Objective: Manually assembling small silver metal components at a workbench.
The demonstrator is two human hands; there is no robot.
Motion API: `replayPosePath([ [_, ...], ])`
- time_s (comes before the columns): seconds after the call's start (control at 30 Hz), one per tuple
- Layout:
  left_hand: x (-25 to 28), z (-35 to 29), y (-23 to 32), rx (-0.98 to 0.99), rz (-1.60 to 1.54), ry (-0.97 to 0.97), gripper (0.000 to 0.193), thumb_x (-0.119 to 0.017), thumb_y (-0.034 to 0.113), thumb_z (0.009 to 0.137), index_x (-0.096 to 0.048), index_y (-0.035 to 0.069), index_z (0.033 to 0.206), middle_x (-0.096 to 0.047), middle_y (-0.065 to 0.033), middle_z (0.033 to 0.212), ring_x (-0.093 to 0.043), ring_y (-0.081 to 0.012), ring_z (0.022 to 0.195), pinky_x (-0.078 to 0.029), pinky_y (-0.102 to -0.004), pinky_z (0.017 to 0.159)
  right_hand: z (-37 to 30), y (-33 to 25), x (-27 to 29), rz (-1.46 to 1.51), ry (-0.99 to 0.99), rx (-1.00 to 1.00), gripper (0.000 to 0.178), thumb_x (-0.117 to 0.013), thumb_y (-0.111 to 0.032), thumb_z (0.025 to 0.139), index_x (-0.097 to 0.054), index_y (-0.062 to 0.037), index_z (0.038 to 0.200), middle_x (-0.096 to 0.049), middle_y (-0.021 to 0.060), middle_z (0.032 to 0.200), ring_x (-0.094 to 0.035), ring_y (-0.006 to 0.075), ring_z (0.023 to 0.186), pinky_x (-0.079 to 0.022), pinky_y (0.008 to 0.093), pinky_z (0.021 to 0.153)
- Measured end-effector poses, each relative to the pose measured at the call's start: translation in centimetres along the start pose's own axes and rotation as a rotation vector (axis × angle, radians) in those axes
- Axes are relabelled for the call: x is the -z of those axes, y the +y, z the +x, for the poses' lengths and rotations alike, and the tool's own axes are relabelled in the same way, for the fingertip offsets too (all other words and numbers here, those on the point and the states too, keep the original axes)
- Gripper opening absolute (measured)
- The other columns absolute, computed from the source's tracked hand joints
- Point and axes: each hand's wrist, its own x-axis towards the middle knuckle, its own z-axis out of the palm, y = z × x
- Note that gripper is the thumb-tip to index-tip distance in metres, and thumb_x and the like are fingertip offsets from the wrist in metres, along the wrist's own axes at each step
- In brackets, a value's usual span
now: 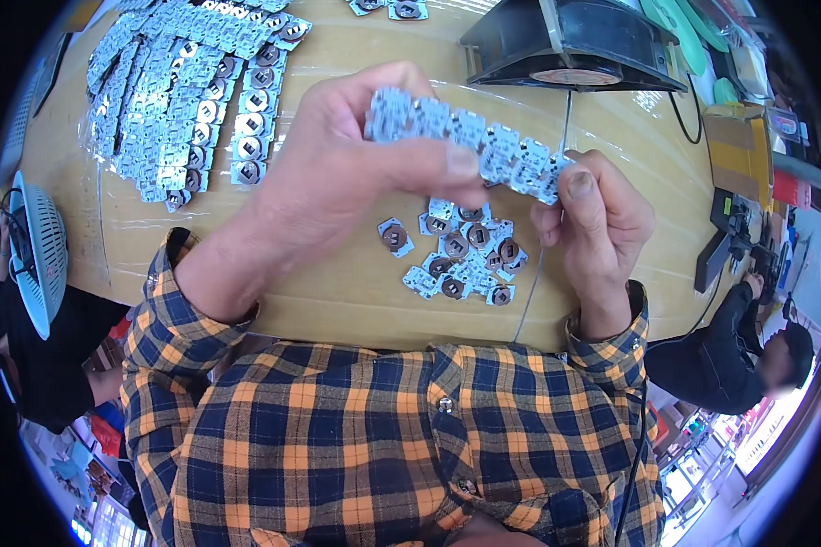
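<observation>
At the far left, a light-blue plastic basket (41,260) with slotted walls is bent by the lens, and the dark-clothed person (41,351) below it is partly lost in the dark rim. Next come overlapping rows of board strips (155,123), pale blue-grey with round brown parts along some edges; they overlap so closely that single strips are hard to tell apart, and the top edge cuts them off.

The left hand (342,150) lies under and around the left part of a held strip (474,141), its thumb stretched along the lower edge; the other fingers are mostly hidden behind, so their exact grip cannot be told. The strip, a jointed row of small squarish boards, slants down to the right above the surface (328,305), its fine detail blurred. Below it lies a loose heap of single boards (470,255), flat with round brown centres, its top partly covered by the strip and left thumb.

The right hand (602,223) pinches the strip's right end between thumb and curled fingers, hiding its corner. Beyond stands a glossy black housing (602,41), cut off above. At right, a co-worker (721,360) in dark clothing is distorted near the rim.
</observation>
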Motion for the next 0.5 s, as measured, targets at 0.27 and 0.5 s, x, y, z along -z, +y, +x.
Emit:
replayPosePath([
  [0.27,1.1,0.3,1.3,-0.378,0.848,-0.178,0.02,-0.074,0.009,0.079,-0.066,0.001,0.096,-0.069,-0.0085,0.089,-0.064,-0.0112,0.077,-0.05,-0.0265,0.07,0.6,-0.4,0.4,-0.126,-0.223,0.101,0.026,-0.05,-0.011,0.094,-0.056,0.0019,0.073,-0.053,0.0034,0.06,-0.047,0.008,0.046,-0.033,0.023,0.044],
  [0.5,0.3,0.0,0.2,-0.227,0.645,-0.309,0.013,-0.071,0.01,0.086,-0.066,-0.001,0.092,-0.064,-0.0045,0.073,-0.057,-0.006,0.059,-0.043,-0.0211,0.054,0.5,0.2,-0.4,-0.377,-0.195,0.412,0.028,-0.054,-0.017,0.096,-0.055,0.0024,0.076,-0.053,0.0063,0.057,-0.049,0.0132,0.044,-0.036,0.0267,0.043],
])
